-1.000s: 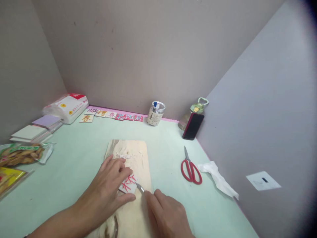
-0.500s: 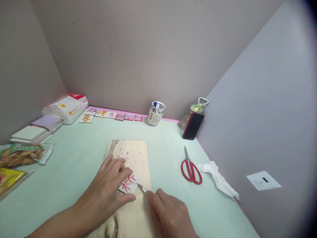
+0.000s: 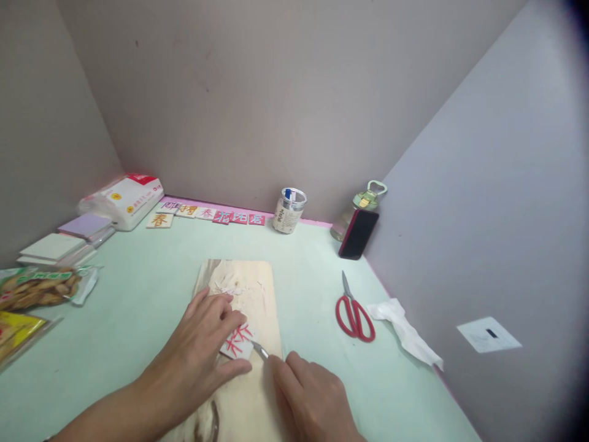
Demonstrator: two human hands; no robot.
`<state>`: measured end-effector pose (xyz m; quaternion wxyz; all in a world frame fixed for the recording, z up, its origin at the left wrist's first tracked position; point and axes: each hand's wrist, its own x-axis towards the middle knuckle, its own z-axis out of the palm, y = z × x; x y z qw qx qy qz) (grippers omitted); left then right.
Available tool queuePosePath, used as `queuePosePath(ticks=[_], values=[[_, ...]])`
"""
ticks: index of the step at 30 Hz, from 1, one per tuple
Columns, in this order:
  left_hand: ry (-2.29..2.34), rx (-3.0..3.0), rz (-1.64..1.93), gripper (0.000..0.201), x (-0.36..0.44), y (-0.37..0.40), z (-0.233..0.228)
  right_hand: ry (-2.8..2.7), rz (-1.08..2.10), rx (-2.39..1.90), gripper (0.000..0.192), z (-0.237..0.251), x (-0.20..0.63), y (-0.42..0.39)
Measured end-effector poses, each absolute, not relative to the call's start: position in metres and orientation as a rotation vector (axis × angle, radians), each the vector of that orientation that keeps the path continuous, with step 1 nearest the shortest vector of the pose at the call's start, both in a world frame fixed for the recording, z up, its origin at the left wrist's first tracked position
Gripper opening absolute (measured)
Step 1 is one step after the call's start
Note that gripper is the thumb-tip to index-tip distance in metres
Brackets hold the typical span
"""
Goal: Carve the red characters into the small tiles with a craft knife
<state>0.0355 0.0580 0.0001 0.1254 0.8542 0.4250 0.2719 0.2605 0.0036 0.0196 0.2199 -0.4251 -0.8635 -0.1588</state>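
Observation:
A small white tile with red carved strokes (image 3: 238,341) lies on a wooden board (image 3: 255,288) at the near middle of the pale green table. My left hand (image 3: 202,350) presses down on the tile and covers its left part. My right hand (image 3: 313,399) holds a small carving knife (image 3: 259,350), whose metal tip touches the tile's right edge. Pale shavings (image 3: 232,287) are scattered on the board beyond my left hand.
Red scissors (image 3: 353,312) and a crumpled tissue (image 3: 405,331) lie to the right. A phone (image 3: 358,234), a bottle (image 3: 363,202) and a jar (image 3: 288,211) stand at the back, beside a row of finished tiles (image 3: 211,215). Tissue pack (image 3: 124,197), blank tiles (image 3: 55,245) and snack bags (image 3: 41,288) fill the left.
My right hand has shifted slightly back and forth with the knife at the tile's edge. My left hand and the tile have stayed in place.

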Motion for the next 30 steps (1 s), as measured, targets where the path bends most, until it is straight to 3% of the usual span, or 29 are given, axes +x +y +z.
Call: queuePosePath(ticks=[6, 15, 30], values=[[1.236, 2.485, 0.771, 0.041, 0.034, 0.057, 0.0, -2.339, -0.501, -1.186, 0.039, 0.02, 0.257, 0.006], [1.218, 2.478, 0.797, 0.042, 0.035, 0.058, 0.0, -2.368, -0.186, -1.196, 0.023, 0.018, 0.269, 0.004], [1.231, 2.485, 0.782, 0.038, 0.036, 0.059, 0.002, -2.358, -0.17, -1.232, 0.021, 0.014, 0.271, 0.004]])
